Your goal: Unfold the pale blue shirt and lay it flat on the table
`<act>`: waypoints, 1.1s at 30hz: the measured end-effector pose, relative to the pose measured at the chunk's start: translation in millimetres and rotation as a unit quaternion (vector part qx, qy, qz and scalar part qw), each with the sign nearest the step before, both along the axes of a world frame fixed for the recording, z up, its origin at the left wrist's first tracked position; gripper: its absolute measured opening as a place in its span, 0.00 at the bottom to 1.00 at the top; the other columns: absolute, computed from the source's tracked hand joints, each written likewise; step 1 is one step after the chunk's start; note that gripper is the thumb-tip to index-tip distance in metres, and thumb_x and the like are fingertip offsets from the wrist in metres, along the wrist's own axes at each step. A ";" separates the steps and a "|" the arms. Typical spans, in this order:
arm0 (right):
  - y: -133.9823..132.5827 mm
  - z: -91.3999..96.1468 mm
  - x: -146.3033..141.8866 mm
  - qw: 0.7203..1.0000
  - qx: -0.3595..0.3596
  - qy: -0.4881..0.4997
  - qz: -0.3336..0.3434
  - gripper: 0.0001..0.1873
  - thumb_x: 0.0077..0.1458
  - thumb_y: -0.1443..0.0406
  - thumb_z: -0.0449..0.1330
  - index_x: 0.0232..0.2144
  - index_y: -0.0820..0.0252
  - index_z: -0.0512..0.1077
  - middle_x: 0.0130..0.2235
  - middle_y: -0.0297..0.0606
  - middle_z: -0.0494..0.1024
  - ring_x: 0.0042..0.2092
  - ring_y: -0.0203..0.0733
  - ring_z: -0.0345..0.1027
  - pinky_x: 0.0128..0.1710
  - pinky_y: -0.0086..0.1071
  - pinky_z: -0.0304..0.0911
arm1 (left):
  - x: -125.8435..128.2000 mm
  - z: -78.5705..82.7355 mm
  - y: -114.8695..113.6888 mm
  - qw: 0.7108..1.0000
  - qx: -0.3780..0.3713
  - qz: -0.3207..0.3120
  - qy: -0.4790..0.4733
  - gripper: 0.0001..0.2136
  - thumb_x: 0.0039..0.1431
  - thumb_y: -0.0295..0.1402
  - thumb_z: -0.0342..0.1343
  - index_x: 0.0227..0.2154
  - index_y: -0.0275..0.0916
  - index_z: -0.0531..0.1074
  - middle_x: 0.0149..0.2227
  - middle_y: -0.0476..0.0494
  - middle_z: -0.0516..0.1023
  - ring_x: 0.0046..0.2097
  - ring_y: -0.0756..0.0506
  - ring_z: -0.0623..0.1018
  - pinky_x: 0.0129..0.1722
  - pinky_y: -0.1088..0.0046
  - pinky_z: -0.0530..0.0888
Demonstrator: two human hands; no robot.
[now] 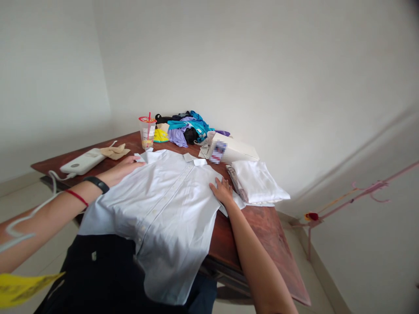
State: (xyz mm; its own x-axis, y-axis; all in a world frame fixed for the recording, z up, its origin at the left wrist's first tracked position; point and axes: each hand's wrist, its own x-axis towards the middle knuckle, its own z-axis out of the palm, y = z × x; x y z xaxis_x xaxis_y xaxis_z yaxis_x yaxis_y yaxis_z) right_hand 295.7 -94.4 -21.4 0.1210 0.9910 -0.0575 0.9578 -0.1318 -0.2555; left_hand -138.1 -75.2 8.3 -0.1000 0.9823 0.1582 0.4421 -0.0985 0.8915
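Observation:
A pale blue button-front shirt (pixel 163 205) lies face up on the brown wooden table (pixel 265 226), its hem hanging over the near edge. My left hand (pixel 126 167) rests flat on the shirt's left shoulder, near the collar. My right hand (pixel 222 190) presses flat on the shirt's right shoulder edge, fingers spread. The left wrist wears a black band and a red string.
A folded stack of white garments (pixel 257 181) lies right of the shirt. Behind it sit a white box (pixel 237 149), a heap of coloured clothes (pixel 186 126), a plastic cup with a straw (pixel 147 131), a white power bank with a cable (pixel 81 162) and a beige cloth (pixel 115 151).

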 end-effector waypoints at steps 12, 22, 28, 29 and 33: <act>3.2 -4.9 -0.2 1.000 0.007 -0.008 -0.006 0.37 0.67 0.45 0.44 0.71 0.55 0.54 0.74 0.48 0.42 0.74 0.59 0.32 0.69 0.55 0.35 | 1.0 17.0 78.9 0.979 -0.123 -0.041 -0.157 0.12 0.57 0.38 0.63 0.37 0.35 0.72 0.29 0.48 0.77 0.33 0.47 0.74 0.37 0.67 0.73; 5.2 -7.9 0.2 1.000 0.015 0.001 -0.015 0.37 0.66 0.44 0.44 0.71 0.51 0.54 0.75 0.41 0.43 0.74 0.58 0.32 0.70 0.54 0.35 | 56.8 47.7 81.1 0.949 0.239 -0.112 0.171 0.09 0.61 0.40 0.56 0.36 0.40 0.74 0.23 0.53 0.67 0.28 0.48 0.70 0.35 0.72 0.69; 3.3 -5.9 -1.6 1.000 0.015 -0.009 -0.021 0.37 0.67 0.44 0.44 0.71 0.51 0.55 0.75 0.39 0.43 0.74 0.57 0.33 0.71 0.53 0.36 | 79.2 11.6 56.6 0.866 0.172 -0.412 0.225 0.09 0.65 0.40 0.56 0.40 0.41 0.76 0.33 0.46 0.77 0.38 0.45 0.76 0.44 0.68 0.72; 3.0 -5.2 -2.0 1.000 0.013 -0.010 -0.022 0.36 0.67 0.44 0.44 0.71 0.51 0.55 0.75 0.38 0.43 0.74 0.56 0.32 0.71 0.52 0.36 | 80.5 6.1 55.1 0.859 0.165 -0.433 0.219 0.09 0.65 0.39 0.56 0.40 0.41 0.76 0.34 0.46 0.77 0.40 0.44 0.77 0.45 0.68 0.73; 2.5 -2.9 -3.3 1.000 0.003 -0.014 -0.024 0.37 0.67 0.44 0.44 0.71 0.51 0.54 0.75 0.38 0.42 0.75 0.55 0.32 0.71 0.52 0.36 | 82.0 0.2 53.1 0.850 0.159 -0.457 0.206 0.06 0.65 0.36 0.57 0.41 0.41 0.76 0.37 0.46 0.78 0.43 0.44 0.77 0.48 0.67 0.73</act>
